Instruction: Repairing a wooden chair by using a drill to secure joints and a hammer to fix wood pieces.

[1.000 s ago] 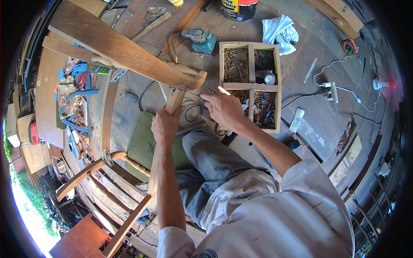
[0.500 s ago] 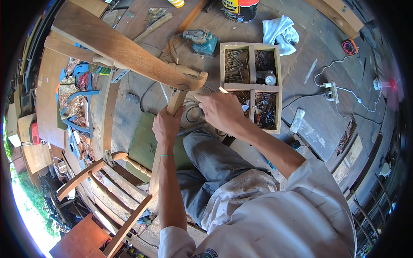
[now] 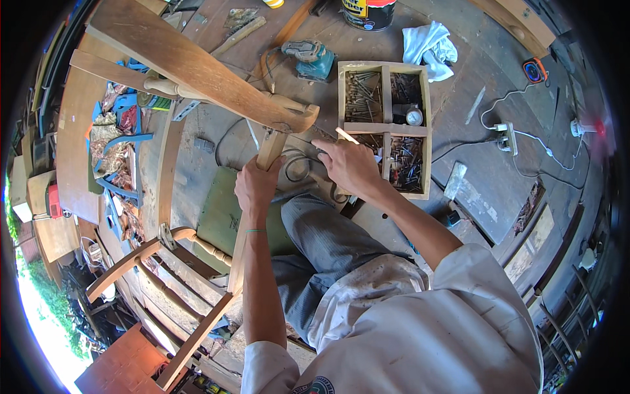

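Observation:
My left hand [image 3: 257, 187] is wrapped round the upright post [image 3: 271, 148] of a wooden chair, just below its curved armrest [image 3: 216, 75]. The post's top meets the underside of the armrest near its rounded end. To the right of that joint is my right hand [image 3: 354, 167], with the index finger stretched toward the post and apart from it. A short pale stick [image 3: 346, 136], cigarette-like, juts up from between its fingers; the other fingers are curled, partly hidden. Beside this hand stands a divided wooden box [image 3: 386, 129] of nails and screws.
Beyond the armrest lie a teal power sander [image 3: 314, 60], a white cloth [image 3: 430, 49] and a can [image 3: 369, 14]. A power strip [image 3: 505, 139] with cords is at the right. More chair frame with turned spindles [image 3: 167, 292] is at lower left, near a green panel [image 3: 213, 217].
My right hand has drawn back slightly to the right, away from the armrest's end, and the pale stick has tilted. My left hand keeps its hold on the post.

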Tool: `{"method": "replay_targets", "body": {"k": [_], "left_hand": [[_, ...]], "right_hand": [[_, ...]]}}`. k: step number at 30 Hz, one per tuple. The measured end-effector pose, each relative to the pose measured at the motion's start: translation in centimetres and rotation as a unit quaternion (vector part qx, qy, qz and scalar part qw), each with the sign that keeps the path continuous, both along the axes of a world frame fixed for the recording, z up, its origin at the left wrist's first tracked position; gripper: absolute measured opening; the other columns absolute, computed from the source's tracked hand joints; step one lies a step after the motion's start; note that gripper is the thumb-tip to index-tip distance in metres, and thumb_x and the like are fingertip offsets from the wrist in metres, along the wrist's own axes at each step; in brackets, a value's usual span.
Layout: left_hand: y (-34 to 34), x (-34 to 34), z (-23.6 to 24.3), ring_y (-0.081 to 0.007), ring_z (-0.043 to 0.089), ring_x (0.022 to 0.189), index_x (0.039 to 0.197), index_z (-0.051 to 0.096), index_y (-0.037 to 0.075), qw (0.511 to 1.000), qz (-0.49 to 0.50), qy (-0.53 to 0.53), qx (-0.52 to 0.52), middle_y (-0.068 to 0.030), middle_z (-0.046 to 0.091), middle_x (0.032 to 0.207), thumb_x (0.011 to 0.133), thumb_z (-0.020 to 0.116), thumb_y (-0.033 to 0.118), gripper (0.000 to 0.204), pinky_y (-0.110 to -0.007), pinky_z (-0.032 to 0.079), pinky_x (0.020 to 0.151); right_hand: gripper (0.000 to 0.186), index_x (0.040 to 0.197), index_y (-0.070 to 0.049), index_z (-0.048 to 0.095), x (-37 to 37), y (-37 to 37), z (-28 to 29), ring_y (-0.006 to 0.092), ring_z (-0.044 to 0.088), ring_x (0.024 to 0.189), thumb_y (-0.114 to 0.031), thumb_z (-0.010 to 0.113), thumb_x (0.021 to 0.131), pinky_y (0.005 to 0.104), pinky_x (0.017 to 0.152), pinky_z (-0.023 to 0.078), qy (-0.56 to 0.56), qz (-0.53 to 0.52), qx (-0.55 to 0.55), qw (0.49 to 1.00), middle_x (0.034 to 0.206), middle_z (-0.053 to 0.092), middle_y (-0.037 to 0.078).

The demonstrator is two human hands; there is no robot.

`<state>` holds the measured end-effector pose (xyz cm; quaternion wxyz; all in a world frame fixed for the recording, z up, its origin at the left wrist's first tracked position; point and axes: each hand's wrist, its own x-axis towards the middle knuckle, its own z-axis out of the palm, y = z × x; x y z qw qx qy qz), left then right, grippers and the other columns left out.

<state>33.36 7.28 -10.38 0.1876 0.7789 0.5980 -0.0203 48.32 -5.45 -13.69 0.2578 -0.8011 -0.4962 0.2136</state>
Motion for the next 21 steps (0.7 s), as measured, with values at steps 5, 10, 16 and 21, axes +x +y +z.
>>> {"method": "replay_targets", "body": {"k": [5,10,16,21], "left_hand": [[-0.1,0.0,0.0,-0.0405,0.068,0.091,0.106,0.073,0.008,1.0,0.003,0.007,-0.001,-0.0208,0.072,0.092,0.077,0.072,0.058,0.058,-0.049,0.053,0.08],[-0.1,-0.1,0.0,-0.0404,0.068,0.091,0.105,0.073,0.008,1.0,0.002,0.007,-0.008,-0.0208,0.072,0.093,0.077,0.071,0.058,0.058,-0.049,0.053,0.08],[-0.1,0.2,0.1,-0.0407,0.068,0.091,0.104,0.073,0.008,1.0,0.002,0.006,-0.005,-0.0209,0.072,0.093,0.077,0.071,0.059,0.058,-0.049,0.053,0.079],[0.0,0.0,0.1,-0.0411,0.068,0.091,0.103,0.073,0.007,1.0,0.002,0.008,-0.001,-0.0213,0.071,0.093,0.076,0.071,0.059,0.059,-0.049,0.052,0.079]], "right_hand": [[0.026,0.113,-0.013,0.068,-0.1,0.3,-1.2,0.0321,0.069,0.066,-0.022,0.062,0.089,0.043,0.06,0.056,0.009,0.001,0.029,1.0,0.072,0.068,0.017],[0.026,0.113,-0.013,0.068,-0.1,0.4,-1.3,0.0327,0.069,0.067,-0.022,0.062,0.09,0.0439,0.061,0.056,0.01,0.001,0.025,1.0,0.072,0.068,0.017],[0.03,0.12,-0.018,0.066,0.1,0.8,-0.9,0.0348,0.069,0.068,-0.022,0.06,0.091,0.0461,0.064,0.057,0.017,0.007,-0.006,1.0,0.071,0.068,0.017],[0.028,0.117,-0.014,0.066,-0.1,1.6,-1.0,0.0331,0.069,0.065,-0.02,0.06,0.09,0.0441,0.062,0.057,-0.022,0.025,-0.032,0.999,0.068,0.067,0.016]]}}
